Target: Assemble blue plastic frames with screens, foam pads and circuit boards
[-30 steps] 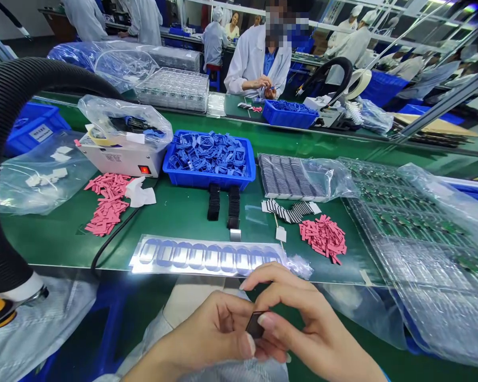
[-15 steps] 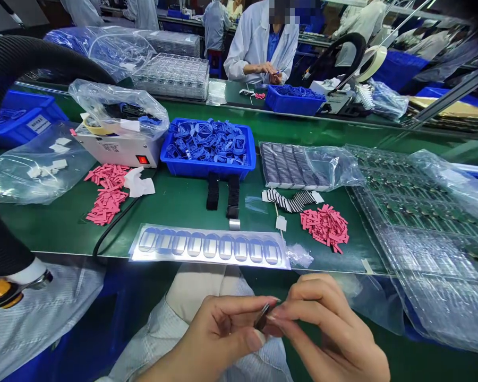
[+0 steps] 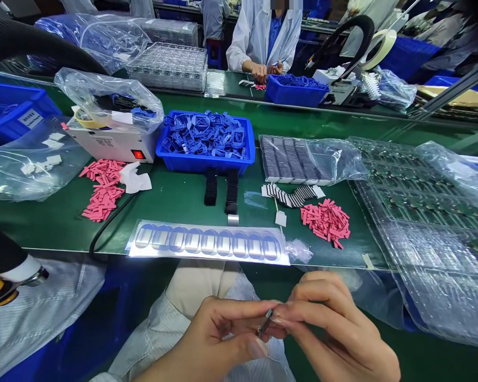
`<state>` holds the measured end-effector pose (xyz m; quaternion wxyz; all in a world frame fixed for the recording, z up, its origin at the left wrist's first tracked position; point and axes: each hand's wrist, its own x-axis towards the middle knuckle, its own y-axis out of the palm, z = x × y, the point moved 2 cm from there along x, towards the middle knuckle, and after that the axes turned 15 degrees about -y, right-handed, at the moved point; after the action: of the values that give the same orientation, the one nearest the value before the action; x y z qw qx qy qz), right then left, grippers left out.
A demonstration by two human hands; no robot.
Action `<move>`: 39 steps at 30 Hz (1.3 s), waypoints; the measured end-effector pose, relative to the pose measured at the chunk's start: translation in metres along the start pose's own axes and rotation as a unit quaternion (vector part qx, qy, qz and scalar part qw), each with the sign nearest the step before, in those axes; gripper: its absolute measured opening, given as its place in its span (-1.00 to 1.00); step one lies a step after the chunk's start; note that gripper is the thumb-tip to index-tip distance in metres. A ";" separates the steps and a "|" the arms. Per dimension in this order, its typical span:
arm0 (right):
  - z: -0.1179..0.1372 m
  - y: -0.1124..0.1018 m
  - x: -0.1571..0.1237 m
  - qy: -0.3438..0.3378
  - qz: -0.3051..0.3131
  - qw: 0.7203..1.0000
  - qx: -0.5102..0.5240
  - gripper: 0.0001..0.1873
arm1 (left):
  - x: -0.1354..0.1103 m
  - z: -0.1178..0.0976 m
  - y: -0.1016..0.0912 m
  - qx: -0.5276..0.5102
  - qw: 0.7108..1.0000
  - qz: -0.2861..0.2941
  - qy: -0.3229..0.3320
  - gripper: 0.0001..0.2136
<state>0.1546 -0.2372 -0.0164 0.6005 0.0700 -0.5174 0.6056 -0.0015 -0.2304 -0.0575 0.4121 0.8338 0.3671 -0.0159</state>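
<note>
Over my lap, below the bench edge, my left hand (image 3: 227,334) pinches a small dark, thin part (image 3: 264,324) between thumb and fingers. Its kind is too small and covered to make out. The fingertips of my right hand (image 3: 330,323) are pressed together at the part's upper end, touching it and my left fingertips. Just beyond the hands, a clear sheet of oval stickers (image 3: 207,242) lies along the bench edge. A pile of pink strips (image 3: 325,220) and a fanned row of black-and-white pieces (image 3: 292,196) lie beyond my right hand.
A blue bin (image 3: 205,142) of blue plastic parts stands mid-bench, with black strips (image 3: 231,191) before it. Left are a white box (image 3: 107,144) and more pink strips (image 3: 103,191). Clear trays of circuit boards (image 3: 422,233) lie right. A person in a white coat (image 3: 263,37) works opposite.
The dark part has turned slightly in my fingers, and both hands stay close together. My view has shifted a little. Across the bench, the person's hands have moved apart.
</note>
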 end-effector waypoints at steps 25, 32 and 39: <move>-0.005 0.004 -0.008 0.040 -0.004 0.997 0.065 -0.81 | -0.004 -0.010 0.001 0.248 0.958 -0.129 0.061 -0.63; 0.006 0.011 -0.026 -0.026 0.001 0.996 -0.091 -0.83 | 0.008 0.014 -0.004 0.004 0.995 -0.103 -0.003 -0.70; -0.046 -0.021 -0.061 0.208 -0.068 0.970 -0.108 -0.88 | 0.017 0.015 -0.011 -0.104 0.966 -0.238 0.003 -0.70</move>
<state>0.2130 -0.2499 -0.0689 0.7390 -0.0875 -0.4372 0.5051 0.0077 -0.2262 -0.0804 0.4798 0.6752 0.5554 -0.0731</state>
